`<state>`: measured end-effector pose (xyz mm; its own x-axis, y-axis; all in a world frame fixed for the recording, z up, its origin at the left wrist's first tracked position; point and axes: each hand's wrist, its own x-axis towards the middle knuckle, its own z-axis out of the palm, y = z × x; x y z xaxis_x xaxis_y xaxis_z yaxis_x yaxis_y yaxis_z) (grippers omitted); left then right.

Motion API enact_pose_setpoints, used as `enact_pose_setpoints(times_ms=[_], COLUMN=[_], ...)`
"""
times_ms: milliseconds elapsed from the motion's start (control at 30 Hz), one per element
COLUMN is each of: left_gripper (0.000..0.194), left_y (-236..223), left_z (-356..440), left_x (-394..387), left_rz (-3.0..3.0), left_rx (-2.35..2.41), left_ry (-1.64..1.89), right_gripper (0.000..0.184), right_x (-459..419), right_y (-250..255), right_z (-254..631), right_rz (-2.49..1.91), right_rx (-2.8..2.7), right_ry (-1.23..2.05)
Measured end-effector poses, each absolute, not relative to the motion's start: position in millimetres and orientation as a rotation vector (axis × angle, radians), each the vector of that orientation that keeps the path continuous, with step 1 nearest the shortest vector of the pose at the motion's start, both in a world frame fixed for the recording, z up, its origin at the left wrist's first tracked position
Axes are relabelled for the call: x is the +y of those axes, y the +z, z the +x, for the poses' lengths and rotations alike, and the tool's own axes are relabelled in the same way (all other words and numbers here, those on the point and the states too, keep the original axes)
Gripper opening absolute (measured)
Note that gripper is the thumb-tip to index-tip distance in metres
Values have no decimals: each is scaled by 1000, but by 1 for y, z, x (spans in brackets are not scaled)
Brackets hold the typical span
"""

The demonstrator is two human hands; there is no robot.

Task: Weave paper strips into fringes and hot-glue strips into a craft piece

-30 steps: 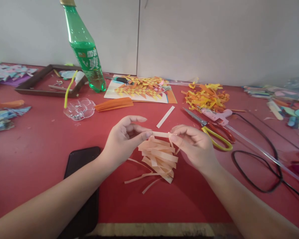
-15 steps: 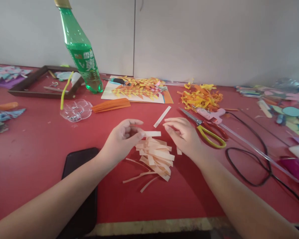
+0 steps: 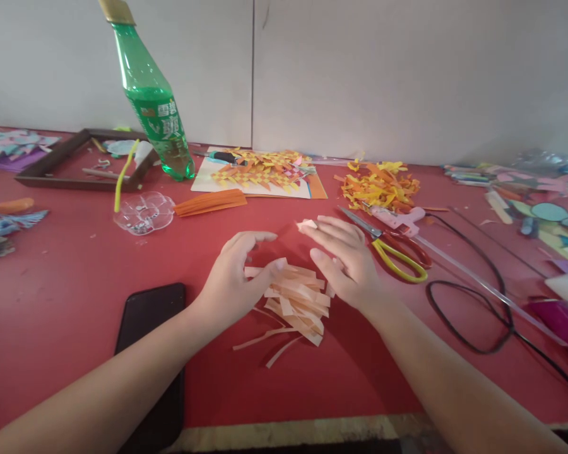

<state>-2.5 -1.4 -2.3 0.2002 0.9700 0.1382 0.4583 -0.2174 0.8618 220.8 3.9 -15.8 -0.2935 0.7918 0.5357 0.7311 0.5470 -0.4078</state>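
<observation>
Scissors [image 3: 377, 236] and glue gun [image 3: 401, 221] lie near the right hand [image 3: 345, 260].

Bare left hand [image 3: 231, 272], right hand [image 3: 349, 268] and forearms [image 3: 123, 383]

Red tabletop [image 3: 246, 394] against a pale panelled wall [image 3: 407, 82]

A thin dark seam [image 3: 252, 69] runs upright through the wall, from the top of the view down to the rear of the tabletop. Left of the seam, the left panel [image 3: 208, 69] looks off-white; right of it, the surface turns a duller grey. A short dark mark [image 3: 266, 16] sits just right of the seam, high up. In front of the seam the red surface spreads to both sides, flat and faintly glossy, with small pale specks. Farthest forward of the seam, a worn, yellowish front edge [image 3: 284, 431] borders it, with darkness beneath. The light is soft, and a broad blurred shadow [image 3: 373, 378] falls forward and right of the seam.
</observation>
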Motion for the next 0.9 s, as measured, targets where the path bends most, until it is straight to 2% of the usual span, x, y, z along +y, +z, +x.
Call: enact_pose_setpoints(times_ms=[133, 200, 300, 500, 600, 700, 900], left_gripper=[59, 53, 30, 15, 6, 7, 13], left_y=[-2, -3, -3, 1, 4, 5, 1], left_z=[-2, -2, -2, -1, 0, 1, -1], left_x=[-2, -3, -3, -2, -4, -6, -6], left_rz=[1706, 1630, 1500, 1513, 1659, 1763, 1667], left_rx=[1164, 1100, 1063, 1160, 1206, 1218, 1227], left_ry=[1028, 1062, 1120, 1098, 1007, 960, 1034], right_gripper=[48, 52, 53, 43, 30, 14, 8], right_x=[-14, -18, -20, -20, -19, -17, -14], right_y=[-7, -5, -3, -4, -7, -10, -13], right_z=[212, 209, 208, 208, 205, 204, 207], right_rz=[-915, -844, -778, -888, -1024, -1067, -1106], right_rx=[-2120, -2159, -2181, -2026, -1947, -1923, -1737], right_ry=[265, 331, 349, 315, 329, 373, 488])
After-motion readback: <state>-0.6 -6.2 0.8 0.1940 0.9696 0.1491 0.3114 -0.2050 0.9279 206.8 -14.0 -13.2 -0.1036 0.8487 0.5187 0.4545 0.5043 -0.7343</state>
